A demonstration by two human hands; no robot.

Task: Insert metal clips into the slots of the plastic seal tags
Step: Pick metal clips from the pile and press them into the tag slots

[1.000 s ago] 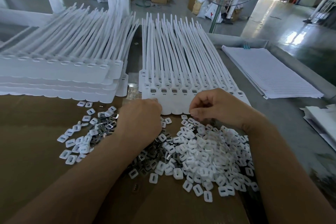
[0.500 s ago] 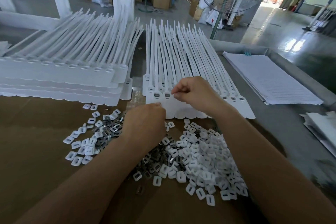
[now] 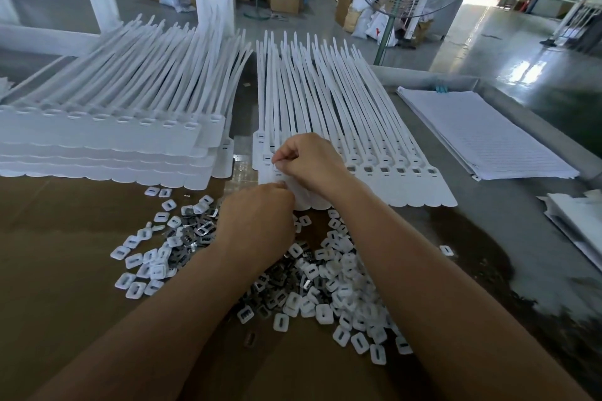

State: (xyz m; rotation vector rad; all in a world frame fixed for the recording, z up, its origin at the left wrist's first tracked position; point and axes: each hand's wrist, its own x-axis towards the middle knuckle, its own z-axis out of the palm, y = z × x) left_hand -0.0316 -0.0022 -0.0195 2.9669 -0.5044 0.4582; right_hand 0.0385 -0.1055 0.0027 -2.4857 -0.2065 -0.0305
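Note:
A row of white plastic seal tags (image 3: 400, 169) lies joined side by side in front of me, long tails pointing away. My right hand (image 3: 309, 163) is over the left end of the row, its fingers curled and pinching a small piece at a tag's slot. My left hand (image 3: 257, 221) sits just below it with curled fingers touching the tags' lower edge; what it holds is hidden. A loose pile of white square caps (image 3: 345, 299) mixed with small metal clips (image 3: 198, 231) spreads across the brown cardboard (image 3: 65, 303) under my forearms.
Stacked sheets of white seal tags (image 3: 107, 140) lie at the left. A stack of white lined sheets (image 3: 482, 133) rests on the grey table at the right, more white sheets (image 3: 576, 225) at the right edge. A fan and boxes stand on the floor behind.
My right hand has moved from the pile up to the tag row, then left along it to the left end. My left hand has stayed at the tags' lower edge.

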